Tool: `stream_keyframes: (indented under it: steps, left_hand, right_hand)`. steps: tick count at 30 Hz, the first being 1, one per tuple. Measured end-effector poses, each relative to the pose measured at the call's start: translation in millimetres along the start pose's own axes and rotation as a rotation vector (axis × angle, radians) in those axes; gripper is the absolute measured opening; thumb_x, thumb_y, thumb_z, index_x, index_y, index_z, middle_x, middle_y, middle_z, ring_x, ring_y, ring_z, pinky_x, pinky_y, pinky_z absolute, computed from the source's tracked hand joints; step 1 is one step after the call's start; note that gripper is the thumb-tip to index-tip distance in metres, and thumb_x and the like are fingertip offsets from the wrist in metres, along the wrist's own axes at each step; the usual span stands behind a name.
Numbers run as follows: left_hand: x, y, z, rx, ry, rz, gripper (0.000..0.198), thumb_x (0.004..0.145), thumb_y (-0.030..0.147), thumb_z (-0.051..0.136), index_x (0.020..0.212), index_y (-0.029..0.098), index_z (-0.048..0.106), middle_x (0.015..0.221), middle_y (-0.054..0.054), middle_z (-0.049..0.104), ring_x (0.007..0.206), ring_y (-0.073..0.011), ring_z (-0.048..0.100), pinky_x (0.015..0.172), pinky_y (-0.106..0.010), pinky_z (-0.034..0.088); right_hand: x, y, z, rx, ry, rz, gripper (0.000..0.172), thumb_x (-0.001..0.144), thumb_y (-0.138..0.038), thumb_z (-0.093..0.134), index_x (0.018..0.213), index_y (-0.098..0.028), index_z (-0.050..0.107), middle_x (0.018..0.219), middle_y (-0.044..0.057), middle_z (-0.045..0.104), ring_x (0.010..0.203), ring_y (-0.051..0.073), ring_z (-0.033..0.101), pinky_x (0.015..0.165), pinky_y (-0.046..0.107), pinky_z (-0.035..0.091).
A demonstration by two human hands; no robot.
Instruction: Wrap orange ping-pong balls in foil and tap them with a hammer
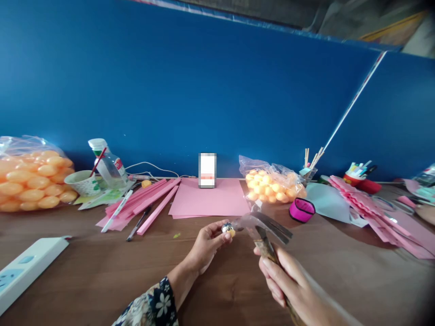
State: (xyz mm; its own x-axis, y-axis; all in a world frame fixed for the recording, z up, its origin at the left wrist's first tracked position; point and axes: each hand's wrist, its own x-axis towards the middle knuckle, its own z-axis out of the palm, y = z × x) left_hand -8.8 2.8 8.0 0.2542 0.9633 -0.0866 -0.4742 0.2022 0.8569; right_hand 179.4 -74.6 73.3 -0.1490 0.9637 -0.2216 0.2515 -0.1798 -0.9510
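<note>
My left hand (208,243) pinches a small round yellow-and-silver piece (229,229) just above the brown wooden table (102,271). My right hand (288,283) is wrapped round the wooden handle of a claw hammer (263,226). The hammer's metal head is blurred by motion and lies right beside the small piece, its face touching or nearly touching it. A floral sleeve covers my left forearm.
Pink paper sheets (207,199) and pink strips (149,201) lie behind the hands. Bags of orange balls (272,183) (32,179) sit at centre right and far left. A bottle (108,165), paper cup (82,182), pink tape roll (302,210), power strip (27,267) and folded pink paper (367,206) are around.
</note>
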Motion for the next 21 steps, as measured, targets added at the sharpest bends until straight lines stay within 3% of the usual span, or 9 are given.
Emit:
stream_keyframes:
  steps: [10, 21]
  left_hand:
    - [-1.7, -0.8, -1.3, 0.045, -0.017, 0.013, 0.042, 0.068, 0.025, 0.069, 0.107, 0.013, 0.058, 0.084, -0.008, 0.065, 0.07, -0.0116, 0.057, 0.067, -0.024, 0.042]
    - [-2.2, -3.4, 0.5, -0.039, -0.066, -0.011, 0.043, 0.073, 0.026, 0.065, 0.114, 0.016, 0.057, 0.105, -0.011, 0.063, 0.09, -0.0172, 0.059, 0.086, -0.032, 0.042]
  right_hand:
    - [2.9, 5.5, 3.5, -0.025, -0.015, 0.004, 0.047, 0.082, -0.056, 0.043, 0.112, -0.019, 0.047, 0.061, -0.004, 0.043, 0.046, 0.009, 0.039, 0.048, 0.024, 0.038]
    - [5.7, 7.9, 0.8, -0.008, -0.032, -0.006, 0.047, 0.082, -0.055, 0.042, 0.112, -0.019, 0.045, 0.063, -0.004, 0.044, 0.046, 0.008, 0.038, 0.047, 0.025, 0.037]
